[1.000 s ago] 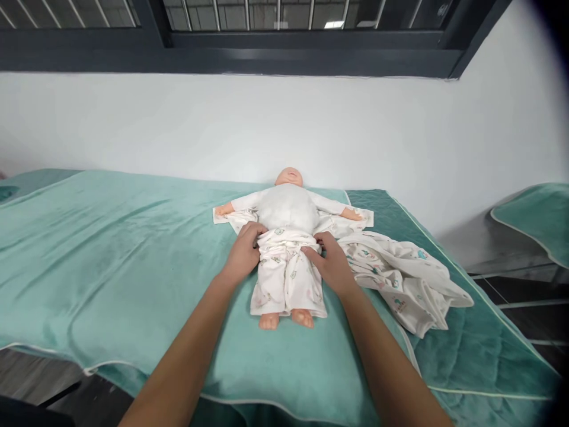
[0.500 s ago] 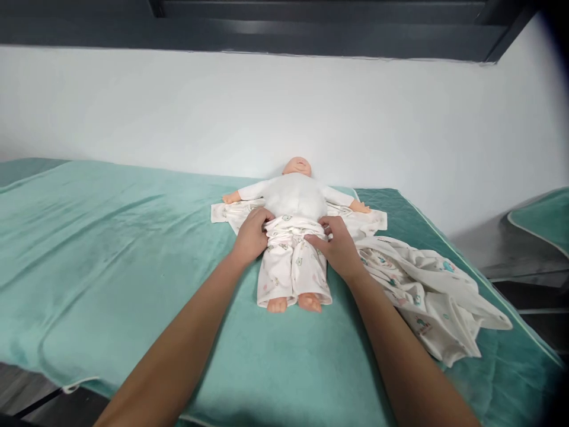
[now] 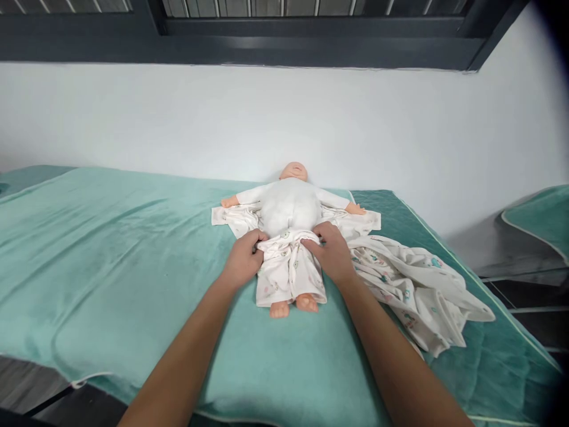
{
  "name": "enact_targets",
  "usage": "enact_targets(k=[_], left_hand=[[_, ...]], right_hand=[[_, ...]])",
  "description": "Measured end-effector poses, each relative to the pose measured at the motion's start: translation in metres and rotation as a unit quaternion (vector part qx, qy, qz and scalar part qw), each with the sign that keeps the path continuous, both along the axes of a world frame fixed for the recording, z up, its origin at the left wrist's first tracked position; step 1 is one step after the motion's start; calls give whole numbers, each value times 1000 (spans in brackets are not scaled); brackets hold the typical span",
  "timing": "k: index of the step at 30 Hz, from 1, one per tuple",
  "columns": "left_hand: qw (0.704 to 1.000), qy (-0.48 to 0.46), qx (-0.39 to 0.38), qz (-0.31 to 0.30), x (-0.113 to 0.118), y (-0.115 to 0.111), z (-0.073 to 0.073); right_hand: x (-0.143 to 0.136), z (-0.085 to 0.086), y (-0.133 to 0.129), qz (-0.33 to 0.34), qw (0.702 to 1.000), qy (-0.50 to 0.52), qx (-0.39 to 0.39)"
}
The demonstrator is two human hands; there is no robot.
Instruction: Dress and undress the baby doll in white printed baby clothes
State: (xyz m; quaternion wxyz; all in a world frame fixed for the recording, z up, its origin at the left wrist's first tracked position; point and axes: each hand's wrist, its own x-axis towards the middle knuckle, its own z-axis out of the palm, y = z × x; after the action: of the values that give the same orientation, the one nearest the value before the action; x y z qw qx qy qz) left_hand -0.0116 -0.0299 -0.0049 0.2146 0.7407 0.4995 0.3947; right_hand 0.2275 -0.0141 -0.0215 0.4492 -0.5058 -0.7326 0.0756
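Note:
A baby doll (image 3: 291, 204) with a white cloth body lies on its back, arms spread and head toward the wall. Small printed white pants (image 3: 291, 267) cover its legs, and its bare feet stick out of the cuffs. My left hand (image 3: 242, 256) pinches the waistband at the left side. On the opposite side my right hand (image 3: 333, 252) has its thumb over the front of the waistband and its fingers around the edge. The waistband lies bunched below the belly. Beneath the doll's arms and back a printed white top (image 3: 240, 219) is spread out.
A crumpled printed white cloth (image 3: 418, 290) lies to the right of the doll. Everything rests on a green bed cover (image 3: 124, 267) against a white wall (image 3: 178, 118). A dark window frame (image 3: 311, 47) runs above, and another green cover (image 3: 542, 219) shows at the far right.
Both hands have moved toward me with the pants' waistband, and more of the doll's white belly shows above it. The view has tilted up slightly.

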Motion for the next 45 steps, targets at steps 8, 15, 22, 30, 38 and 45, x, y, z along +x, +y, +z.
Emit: enact_targets(k=[8,15,22,30,38,45], left_hand=[[1000,-25,-1,13,1,3,-1],[997,-77,-28,10,0,6,-5],[992,-107,-68,23,3,-14,3],[978,-164,-93,89,25,-73,-7],[985,-125,-45,107,28,-68,-9],[987,-120,-40,98,28,-69,-9]], right_hand=[[-6,7,-32,20,996,85,-28],[-6,10,-34,28,985,134,-107],[-5,5,-32,16,986,123,-108],[-4,3,-26,5,992,98,-75],[-1,6,-80,40,984,114,-130],[0,1,-95,88,972,150,-160]])
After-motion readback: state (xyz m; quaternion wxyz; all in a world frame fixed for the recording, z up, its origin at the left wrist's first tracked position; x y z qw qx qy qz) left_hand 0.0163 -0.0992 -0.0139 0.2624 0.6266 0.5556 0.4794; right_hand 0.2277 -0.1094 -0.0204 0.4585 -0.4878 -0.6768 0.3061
